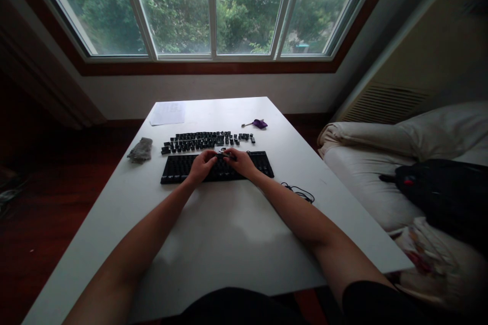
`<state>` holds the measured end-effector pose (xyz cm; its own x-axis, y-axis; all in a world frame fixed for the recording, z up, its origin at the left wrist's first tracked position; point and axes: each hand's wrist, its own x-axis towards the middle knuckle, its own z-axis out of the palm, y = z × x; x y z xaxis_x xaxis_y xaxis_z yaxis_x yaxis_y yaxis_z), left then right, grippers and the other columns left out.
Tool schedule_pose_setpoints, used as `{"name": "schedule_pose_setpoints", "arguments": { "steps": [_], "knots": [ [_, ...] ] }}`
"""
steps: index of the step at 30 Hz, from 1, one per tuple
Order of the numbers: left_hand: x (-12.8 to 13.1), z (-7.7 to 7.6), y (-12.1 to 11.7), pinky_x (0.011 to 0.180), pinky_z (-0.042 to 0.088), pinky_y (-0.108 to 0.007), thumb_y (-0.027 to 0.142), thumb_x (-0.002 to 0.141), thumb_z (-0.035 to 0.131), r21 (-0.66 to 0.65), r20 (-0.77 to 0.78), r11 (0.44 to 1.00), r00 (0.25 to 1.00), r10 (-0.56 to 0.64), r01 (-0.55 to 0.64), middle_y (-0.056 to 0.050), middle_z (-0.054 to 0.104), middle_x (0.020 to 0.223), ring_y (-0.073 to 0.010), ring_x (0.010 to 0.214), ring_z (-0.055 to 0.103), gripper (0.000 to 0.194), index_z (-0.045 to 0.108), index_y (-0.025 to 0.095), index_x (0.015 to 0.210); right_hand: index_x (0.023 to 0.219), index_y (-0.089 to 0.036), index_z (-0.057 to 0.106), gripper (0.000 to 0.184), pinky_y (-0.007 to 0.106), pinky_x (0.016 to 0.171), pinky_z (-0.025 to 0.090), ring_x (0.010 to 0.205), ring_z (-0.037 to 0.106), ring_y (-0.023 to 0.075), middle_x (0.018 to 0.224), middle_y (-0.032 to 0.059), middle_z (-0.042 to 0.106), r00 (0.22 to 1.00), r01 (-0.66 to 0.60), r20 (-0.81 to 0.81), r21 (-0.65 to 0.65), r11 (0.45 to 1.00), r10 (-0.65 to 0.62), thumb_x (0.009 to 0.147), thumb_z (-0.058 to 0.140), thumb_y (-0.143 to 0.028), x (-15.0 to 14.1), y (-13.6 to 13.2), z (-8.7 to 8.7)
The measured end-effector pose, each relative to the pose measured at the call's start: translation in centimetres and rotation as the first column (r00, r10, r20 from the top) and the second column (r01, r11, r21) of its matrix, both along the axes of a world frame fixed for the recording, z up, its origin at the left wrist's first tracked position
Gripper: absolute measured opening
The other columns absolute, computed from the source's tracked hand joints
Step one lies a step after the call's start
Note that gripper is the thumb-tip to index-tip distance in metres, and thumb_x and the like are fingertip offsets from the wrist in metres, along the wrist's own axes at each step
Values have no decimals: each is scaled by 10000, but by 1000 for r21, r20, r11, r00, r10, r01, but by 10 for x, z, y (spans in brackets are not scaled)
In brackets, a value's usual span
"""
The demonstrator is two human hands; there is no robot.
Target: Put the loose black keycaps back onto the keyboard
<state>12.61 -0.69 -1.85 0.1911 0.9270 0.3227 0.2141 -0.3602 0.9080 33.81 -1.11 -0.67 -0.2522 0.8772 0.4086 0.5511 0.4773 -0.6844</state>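
A black keyboard (177,168) lies across the white table in front of me, and both hands are over its upper middle part. My left hand (204,165) is closed, thumb and fingers pinched together near the top edge; whatever is in the pinch is too small to tell. Close beside it, my right hand (238,162) is closed on a slim dark piece (229,156) whose kind I cannot make out. Several loose black keycaps (198,141) stand in rows just behind the keyboard.
To the left is a grey cloth (141,151), with paper sheets (168,113) farther back. A small brush (247,124) and a purple item (260,123) lie at the far right. A black cable (301,193) coils right of the keyboard. A sofa (354,177) flanks the table (229,233).
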Motion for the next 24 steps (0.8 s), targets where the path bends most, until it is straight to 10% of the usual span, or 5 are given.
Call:
{"name": "schedule_pose_setpoints", "arguments": {
  "steps": [24],
  "knots": [
    [1,-7,4,875,520,-348,313,851,623,-52,40,993,993,-107,109,-56,708,1040,-195,891,672,285,669,191,1104,1114,-201,683,316,235,639,355,649,489,126,738,-14,590,1000,-25,10,-5,1000,25,858,629,-378,-1,-1,-1]
  ]
}}
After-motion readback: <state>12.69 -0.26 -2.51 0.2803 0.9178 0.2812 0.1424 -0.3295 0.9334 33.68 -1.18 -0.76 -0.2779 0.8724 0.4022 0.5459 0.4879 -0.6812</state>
